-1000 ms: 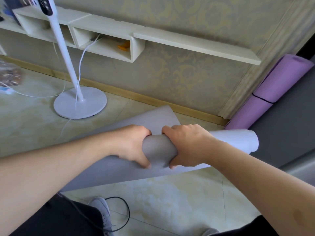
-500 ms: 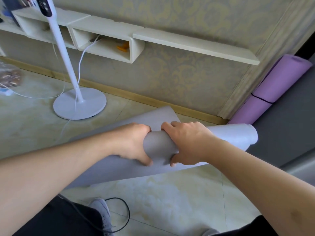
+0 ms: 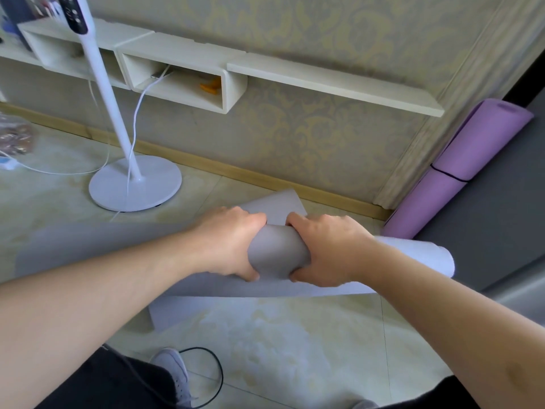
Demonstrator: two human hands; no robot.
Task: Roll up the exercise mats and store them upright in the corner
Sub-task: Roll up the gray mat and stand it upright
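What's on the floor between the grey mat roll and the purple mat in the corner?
Nothing: in the head view, only bare tile floor separates the grey mat roll from the purple mat.

A wall (image 3: pixel 309 134) papered in a grey-and-gold damask pattern is edged at the bottom by a wooden skirting board (image 3: pixel 241 174). White floating shelves (image 3: pixel 182 81) with open box compartments are mounted on it. The glossy, pale marbled floor tiles (image 3: pixel 280 335) are lit brightly, and a white round-based floor stand (image 3: pixel 135 184) is set on them.
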